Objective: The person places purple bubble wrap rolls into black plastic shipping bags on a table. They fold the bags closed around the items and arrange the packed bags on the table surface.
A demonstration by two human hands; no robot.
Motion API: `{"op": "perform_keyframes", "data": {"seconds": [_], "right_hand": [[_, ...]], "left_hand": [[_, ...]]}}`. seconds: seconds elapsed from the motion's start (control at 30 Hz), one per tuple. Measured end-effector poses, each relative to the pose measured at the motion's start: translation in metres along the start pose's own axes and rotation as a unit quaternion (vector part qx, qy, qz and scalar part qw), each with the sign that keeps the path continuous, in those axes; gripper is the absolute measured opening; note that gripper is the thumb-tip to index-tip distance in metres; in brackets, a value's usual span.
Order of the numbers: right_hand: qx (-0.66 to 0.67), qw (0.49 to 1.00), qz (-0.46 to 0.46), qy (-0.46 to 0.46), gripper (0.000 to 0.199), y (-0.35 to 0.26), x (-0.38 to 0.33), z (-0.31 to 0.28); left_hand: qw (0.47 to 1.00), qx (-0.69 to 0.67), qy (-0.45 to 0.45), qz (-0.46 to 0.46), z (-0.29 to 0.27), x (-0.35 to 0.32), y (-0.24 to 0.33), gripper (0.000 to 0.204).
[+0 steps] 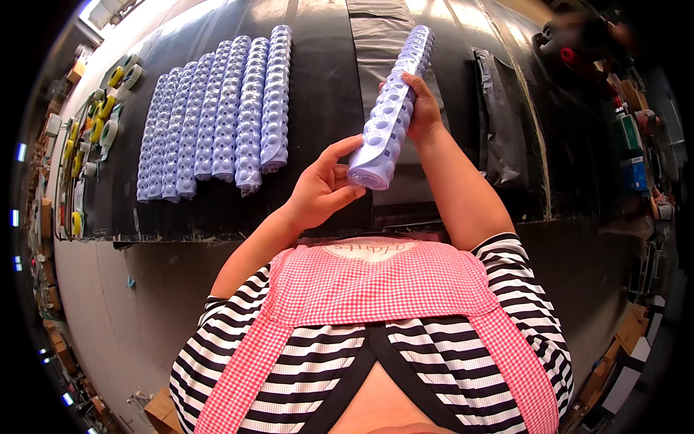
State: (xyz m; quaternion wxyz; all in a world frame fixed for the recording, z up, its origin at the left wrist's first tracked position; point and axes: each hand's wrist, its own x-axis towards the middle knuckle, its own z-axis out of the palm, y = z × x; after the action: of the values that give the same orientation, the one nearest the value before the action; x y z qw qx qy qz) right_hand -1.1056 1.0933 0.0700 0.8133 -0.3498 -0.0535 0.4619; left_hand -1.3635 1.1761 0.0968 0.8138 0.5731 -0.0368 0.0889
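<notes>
1. Nearest, the left hand [322,189] curled around the lower end of the rolled lilac mat [392,108], above the black table [318,94].
2. Its dimpled roll tilted away, the right hand [421,108] clamped midway.
3. Farther left lay similar rolls [217,116].

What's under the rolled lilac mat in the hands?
Under the rolled mat: black table and a grey sheet. The left hand grips its near end, the right hand its middle. The table directly beneath is covered.
</notes>
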Motion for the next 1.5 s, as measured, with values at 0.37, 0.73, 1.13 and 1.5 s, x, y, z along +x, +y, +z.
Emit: {"op": "perform_keyframes", "data": {"seconds": [0.37, 0.73, 1.13, 1.5], "right_hand": [[-0.037, 0.982, -0.187, 0.000, 0.044, -0.010, -0.043, 0.035], [-0.126, 0.930, -0.328, -0.104, 0.065, -0.025, -0.090, 0.063], [-0.093, 0.853, -0.511, 0.046, 0.074, -0.142, -0.130, 0.020], [-0.288, 0.789, -0.540, 0.049, 0.029, -0.136, -0.152, -0.014]], "left_hand": [[0.996, 0.026, 0.079, 0.041, 0.023, 0.008, -0.016, 0.064], [0.999, 0.006, 0.030, -0.009, -0.003, -0.013, -0.061, 0.064], [0.952, -0.233, 0.065, -0.187, -0.046, -0.059, -0.077, 0.061], [0.974, -0.110, 0.069, -0.186, -0.055, -0.071, -0.074, 0.066]]}}
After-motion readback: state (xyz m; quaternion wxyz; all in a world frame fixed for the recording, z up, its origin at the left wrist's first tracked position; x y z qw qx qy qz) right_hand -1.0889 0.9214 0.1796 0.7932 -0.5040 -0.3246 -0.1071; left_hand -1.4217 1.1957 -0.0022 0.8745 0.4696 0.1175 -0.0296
